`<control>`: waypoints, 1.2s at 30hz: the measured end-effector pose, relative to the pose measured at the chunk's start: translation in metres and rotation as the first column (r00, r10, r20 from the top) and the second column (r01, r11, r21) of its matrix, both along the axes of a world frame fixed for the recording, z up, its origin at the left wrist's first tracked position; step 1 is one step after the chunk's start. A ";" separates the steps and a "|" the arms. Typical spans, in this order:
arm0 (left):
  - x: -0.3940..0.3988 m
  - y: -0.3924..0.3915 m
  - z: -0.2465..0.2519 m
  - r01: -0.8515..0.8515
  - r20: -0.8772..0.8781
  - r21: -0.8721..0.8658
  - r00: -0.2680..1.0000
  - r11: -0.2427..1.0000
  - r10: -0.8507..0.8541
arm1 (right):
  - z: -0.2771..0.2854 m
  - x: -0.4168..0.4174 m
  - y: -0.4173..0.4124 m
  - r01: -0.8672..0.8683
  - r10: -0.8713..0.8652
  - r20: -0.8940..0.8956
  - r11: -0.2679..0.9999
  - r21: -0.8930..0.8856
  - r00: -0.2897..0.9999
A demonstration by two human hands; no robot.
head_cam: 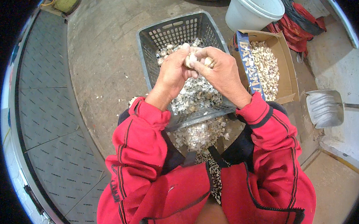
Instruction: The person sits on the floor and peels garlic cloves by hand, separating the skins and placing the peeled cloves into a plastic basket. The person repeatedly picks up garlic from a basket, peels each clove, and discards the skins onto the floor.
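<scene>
Both hands meet above a grey plastic crate (141,54) with slotted walls. My left hand (173,70) grips a partly broken garlic bulb (189,60). The thumb and fingertips of my right hand (225,66) press against that bulb, and garlic cloves (209,62) sit in the curl of its fingers. Whole garlic bulbs (163,53) lie in the far left of the crate, partly hidden by my left hand. Papery garlic skins (195,93) fill its near part. Right of the crate, a cardboard box (285,56) holds many loose garlic cloves (264,67).
More skins (199,134) are heaped between my knees, at the crate's near edge. A white plastic bucket (251,16) stands behind the box, beside a red and black bag (300,24). At right, a metal shovel (325,108) rests near the wall. Grey panels (47,106) lie along the left.
</scene>
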State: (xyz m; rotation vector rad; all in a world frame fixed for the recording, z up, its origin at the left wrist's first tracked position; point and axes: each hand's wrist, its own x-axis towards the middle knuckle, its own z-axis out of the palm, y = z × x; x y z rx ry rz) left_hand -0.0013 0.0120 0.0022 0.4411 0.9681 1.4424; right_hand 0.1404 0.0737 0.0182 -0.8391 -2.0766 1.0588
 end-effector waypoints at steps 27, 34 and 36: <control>0.014 -0.005 0.011 0.107 -0.890 0.444 0.167 0.890 0.424 | -0.039 0.005 0.030 -0.567 -0.260 -0.632 0.286 -0.772 0.730; 0.018 -0.008 0.007 0.098 -0.994 0.096 -0.042 0.990 0.101 | -0.037 0.004 0.023 -0.562 -0.251 -0.615 0.254 -0.787 0.748; 0.019 -0.007 0.008 0.086 -0.992 0.111 -0.053 0.990 0.116 | -0.037 0.003 0.022 -0.530 -0.260 -0.588 0.264 -0.806 0.766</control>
